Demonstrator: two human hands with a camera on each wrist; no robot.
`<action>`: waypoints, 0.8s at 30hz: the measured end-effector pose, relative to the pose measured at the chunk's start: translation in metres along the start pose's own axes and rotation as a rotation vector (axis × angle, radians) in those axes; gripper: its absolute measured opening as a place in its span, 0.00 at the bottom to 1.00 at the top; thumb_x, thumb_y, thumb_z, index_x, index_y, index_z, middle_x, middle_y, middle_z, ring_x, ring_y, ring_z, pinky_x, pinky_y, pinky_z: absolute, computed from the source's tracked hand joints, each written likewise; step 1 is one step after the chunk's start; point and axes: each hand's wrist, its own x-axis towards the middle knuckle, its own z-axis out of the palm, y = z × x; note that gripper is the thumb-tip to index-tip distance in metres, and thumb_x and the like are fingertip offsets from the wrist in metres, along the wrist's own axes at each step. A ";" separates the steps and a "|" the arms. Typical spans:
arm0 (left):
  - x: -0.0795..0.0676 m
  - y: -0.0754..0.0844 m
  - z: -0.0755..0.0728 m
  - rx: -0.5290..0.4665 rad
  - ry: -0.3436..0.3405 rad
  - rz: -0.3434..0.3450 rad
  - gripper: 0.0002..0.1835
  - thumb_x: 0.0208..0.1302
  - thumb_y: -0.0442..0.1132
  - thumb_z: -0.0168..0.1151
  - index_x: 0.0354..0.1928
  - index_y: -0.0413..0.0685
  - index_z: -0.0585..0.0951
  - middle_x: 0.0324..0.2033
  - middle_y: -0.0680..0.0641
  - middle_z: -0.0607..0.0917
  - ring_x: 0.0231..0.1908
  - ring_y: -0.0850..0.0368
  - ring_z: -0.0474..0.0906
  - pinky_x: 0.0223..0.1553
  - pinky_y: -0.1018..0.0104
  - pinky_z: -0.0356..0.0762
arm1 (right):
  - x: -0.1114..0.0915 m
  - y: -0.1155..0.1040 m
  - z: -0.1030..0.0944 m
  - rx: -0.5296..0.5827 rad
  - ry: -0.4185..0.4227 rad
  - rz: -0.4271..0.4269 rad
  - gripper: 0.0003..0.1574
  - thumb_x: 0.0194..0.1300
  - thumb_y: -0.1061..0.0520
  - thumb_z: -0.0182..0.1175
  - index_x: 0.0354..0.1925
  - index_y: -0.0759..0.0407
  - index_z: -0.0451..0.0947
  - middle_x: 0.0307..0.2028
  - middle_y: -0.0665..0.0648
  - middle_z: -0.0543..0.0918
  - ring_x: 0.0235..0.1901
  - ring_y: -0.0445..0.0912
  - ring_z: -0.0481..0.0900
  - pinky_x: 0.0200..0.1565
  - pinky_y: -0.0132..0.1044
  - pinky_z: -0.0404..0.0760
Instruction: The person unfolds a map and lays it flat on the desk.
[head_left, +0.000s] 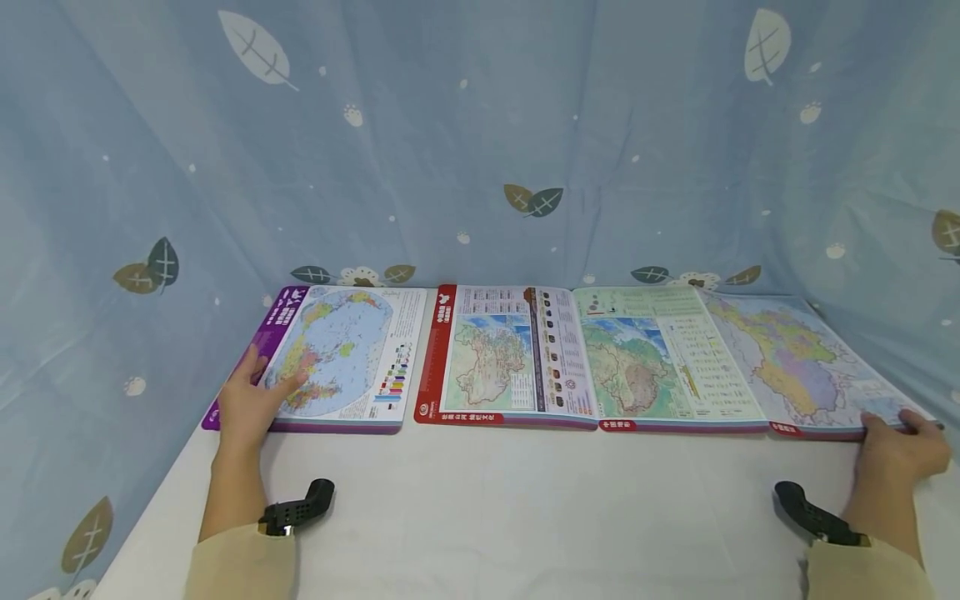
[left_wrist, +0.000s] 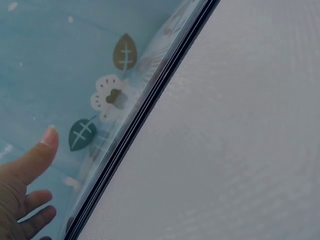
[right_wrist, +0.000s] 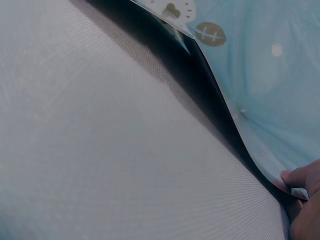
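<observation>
My left hand [head_left: 243, 404] rests over the left edge of a purple-bordered world map [head_left: 420, 350], thumb lying across its printed face. Its thumb and fingers are spread apart in the left wrist view. To the right lies a fold-out map [head_left: 491, 367] with a red border on its left, spread into three panels side by side. My right hand [head_left: 900, 450] pinches the near right corner of the last panel [head_left: 802, 350], which carries a multicoloured map. In the right wrist view this sheet's edge [right_wrist: 220, 95] stands raised, with a dark gap beneath.
A white tabletop [head_left: 525, 508] runs in front of the maps. Blue cloth [head_left: 450, 125] printed with leaves hangs behind them and along both sides. Black wrist cameras sit on the left wrist [head_left: 296, 508] and right wrist [head_left: 817, 517].
</observation>
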 end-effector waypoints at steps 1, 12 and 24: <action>0.000 -0.002 0.000 0.016 0.001 0.001 0.51 0.58 0.54 0.64 0.74 0.57 0.42 0.72 0.41 0.54 0.72 0.41 0.45 0.69 0.45 0.51 | 0.000 0.000 0.000 -0.009 0.000 -0.003 0.36 0.68 0.56 0.53 0.70 0.39 0.55 0.72 0.43 0.48 0.65 0.31 0.52 0.68 0.28 0.52; 0.004 -0.016 -0.002 0.200 -0.030 -0.031 0.53 0.60 0.53 0.63 0.74 0.48 0.39 0.72 0.33 0.45 0.70 0.30 0.39 0.65 0.30 0.42 | -0.001 0.004 -0.002 -0.058 0.015 -0.002 0.36 0.68 0.55 0.53 0.71 0.39 0.54 0.73 0.44 0.47 0.69 0.35 0.48 0.69 0.29 0.50; 0.008 -0.019 -0.002 0.329 -0.036 -0.027 0.53 0.56 0.52 0.65 0.73 0.38 0.44 0.69 0.26 0.44 0.66 0.23 0.39 0.61 0.28 0.36 | -0.001 0.002 0.001 -0.121 0.038 0.000 0.39 0.68 0.53 0.53 0.72 0.38 0.51 0.73 0.47 0.46 0.72 0.39 0.45 0.70 0.29 0.47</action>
